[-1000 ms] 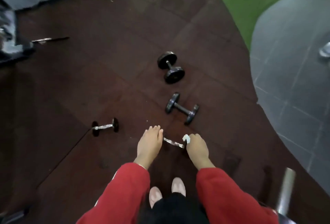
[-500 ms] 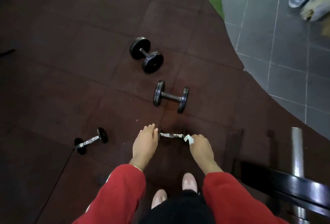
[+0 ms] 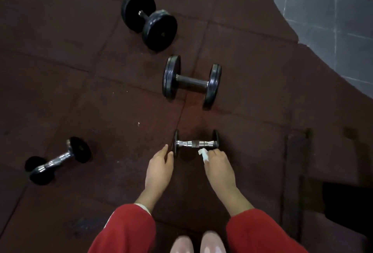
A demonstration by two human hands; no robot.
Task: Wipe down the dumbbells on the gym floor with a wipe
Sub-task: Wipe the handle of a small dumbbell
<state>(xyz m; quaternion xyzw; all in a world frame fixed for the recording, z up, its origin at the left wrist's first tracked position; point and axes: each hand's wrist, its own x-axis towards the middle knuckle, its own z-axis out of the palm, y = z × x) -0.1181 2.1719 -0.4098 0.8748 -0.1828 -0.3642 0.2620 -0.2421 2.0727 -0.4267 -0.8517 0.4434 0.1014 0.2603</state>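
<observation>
Four dumbbells now fill the view; left hand (image 3: 160, 169) steadies the nearest dumbbell (image 3: 196, 143), grip loose, while right hand (image 3: 219, 165) still pinches the wipe (image 3: 203, 153) at its handle.

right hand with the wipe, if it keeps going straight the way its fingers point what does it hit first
The right hand points up and slightly left, with the wipe at its fingers. It would most likely meet the chrome handle of the small dumbbell first, right ahead of the wipe; whether they already touch is unclear.
</observation>
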